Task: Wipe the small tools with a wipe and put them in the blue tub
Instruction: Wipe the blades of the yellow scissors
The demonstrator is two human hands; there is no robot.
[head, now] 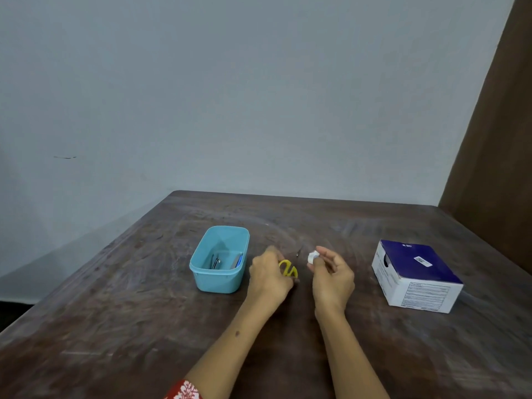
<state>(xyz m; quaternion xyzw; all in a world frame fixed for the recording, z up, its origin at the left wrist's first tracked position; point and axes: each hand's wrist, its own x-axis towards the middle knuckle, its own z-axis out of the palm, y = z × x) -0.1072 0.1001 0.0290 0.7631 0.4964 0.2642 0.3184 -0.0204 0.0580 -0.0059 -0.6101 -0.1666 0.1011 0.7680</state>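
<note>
My left hand (pixel 269 276) grips small scissors with yellow handles (pixel 288 268); their thin dark blades point up and away toward the right. Just to the right, my right hand (pixel 331 273) pinches a small crumpled white wipe (pixel 312 257) at its fingertips, close to the scissor tips but apart from them. The blue tub (pixel 201 273) stands on the table left of my left hand. Inside it lie a dark metal tool and a flat tool with a blue edge (pixel 237 261).
A white and dark blue cardboard box (pixel 417 276) sits on the brown wooden table (pixel 115 326) to the right of my hands. A grey wall rises behind the table's far edge, and a brown panel stands at the far right.
</note>
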